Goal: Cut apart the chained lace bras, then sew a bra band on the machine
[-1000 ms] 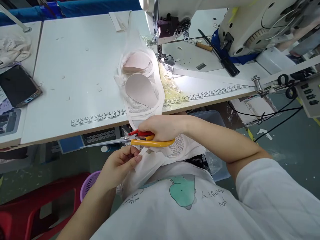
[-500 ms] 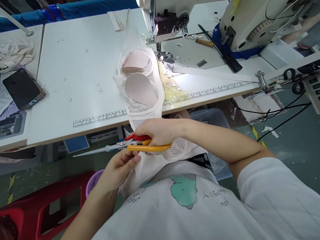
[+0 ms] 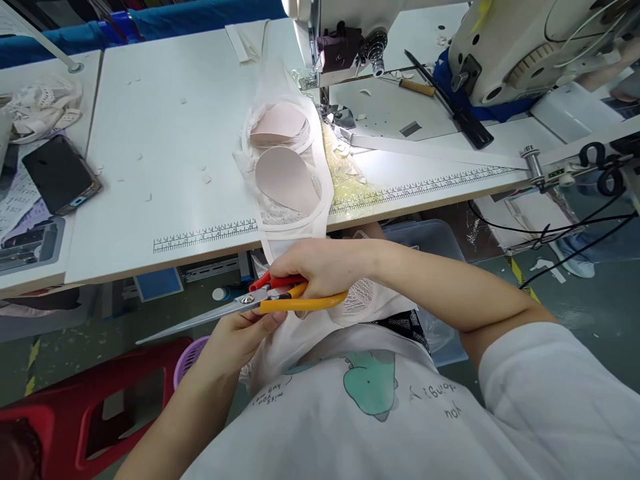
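Observation:
My right hand (image 3: 330, 267) is closed around a pair of scissors (image 3: 297, 305) with orange and red on the handles. The long blades point left, past the table's front edge, and look shut. Just below the pivot, my left hand (image 3: 250, 340) pinches the white fabric of a bra (image 3: 305, 337) hanging at my lap. White bras run in a joined strip from my lap up onto the table; a padded bra cup (image 3: 286, 179) lies face up there. The upper end of the strip lies beside the needle of a sewing machine (image 3: 345, 47). My right hand hides part of the strip.
A printed ruler (image 3: 205, 235) runs along the table's front edge. A black phone (image 3: 61, 175) and lace pieces (image 3: 47, 110) lie left. Right of the needle lie a black-handled tool (image 3: 470, 127) and a white tape (image 3: 435, 150). A red stool (image 3: 55, 427) stands lower left.
The view has shifted slightly, so the table appears a little further right. The scissors' tips have dipped slightly. Both hands keep their holds.

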The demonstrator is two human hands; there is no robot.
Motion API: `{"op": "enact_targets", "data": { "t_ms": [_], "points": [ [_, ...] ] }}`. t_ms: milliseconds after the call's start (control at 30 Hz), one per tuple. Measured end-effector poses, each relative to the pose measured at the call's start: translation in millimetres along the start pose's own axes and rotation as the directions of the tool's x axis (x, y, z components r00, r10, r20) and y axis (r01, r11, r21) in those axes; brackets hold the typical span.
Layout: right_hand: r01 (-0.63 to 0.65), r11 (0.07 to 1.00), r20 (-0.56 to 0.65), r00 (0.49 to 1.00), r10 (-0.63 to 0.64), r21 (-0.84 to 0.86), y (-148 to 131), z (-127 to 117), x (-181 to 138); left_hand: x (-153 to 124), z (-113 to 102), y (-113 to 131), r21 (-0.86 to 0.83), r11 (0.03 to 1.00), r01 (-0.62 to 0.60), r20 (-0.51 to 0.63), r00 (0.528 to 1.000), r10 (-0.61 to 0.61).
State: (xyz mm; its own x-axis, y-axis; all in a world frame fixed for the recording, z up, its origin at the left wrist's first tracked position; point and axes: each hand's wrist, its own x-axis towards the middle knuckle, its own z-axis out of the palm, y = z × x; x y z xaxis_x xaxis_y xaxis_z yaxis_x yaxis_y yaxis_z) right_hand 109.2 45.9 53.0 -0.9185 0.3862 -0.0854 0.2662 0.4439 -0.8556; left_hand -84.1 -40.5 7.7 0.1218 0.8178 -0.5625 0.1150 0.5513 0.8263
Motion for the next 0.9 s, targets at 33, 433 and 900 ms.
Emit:
{"op": "enact_targets", "data": {
  "t_ms": [33, 433, 900],
  "points": [
    [-0.001, 1.0, -0.004, 1.0, 0.0, -0.008, 1, 0, 0, 0, 0, 0, 0.021, 0.999, -0.025, -0.022, 0.999, 0.026],
    [-0.063, 0.958, -0.322, 0.934, 0.156, 0.279, -8, 50, -53, -14, -3, 11, 0.245, 0.939, -0.243, -0.107, 0.956, 0.275],
    [-0.39, 0.918, -0.068, 0.916, 0.394, 0.071, -2, 82, -54, -18, 9, 19, 0.171, 0.966, -0.193, -0.086, 0.974, 0.21]
  ]
}}
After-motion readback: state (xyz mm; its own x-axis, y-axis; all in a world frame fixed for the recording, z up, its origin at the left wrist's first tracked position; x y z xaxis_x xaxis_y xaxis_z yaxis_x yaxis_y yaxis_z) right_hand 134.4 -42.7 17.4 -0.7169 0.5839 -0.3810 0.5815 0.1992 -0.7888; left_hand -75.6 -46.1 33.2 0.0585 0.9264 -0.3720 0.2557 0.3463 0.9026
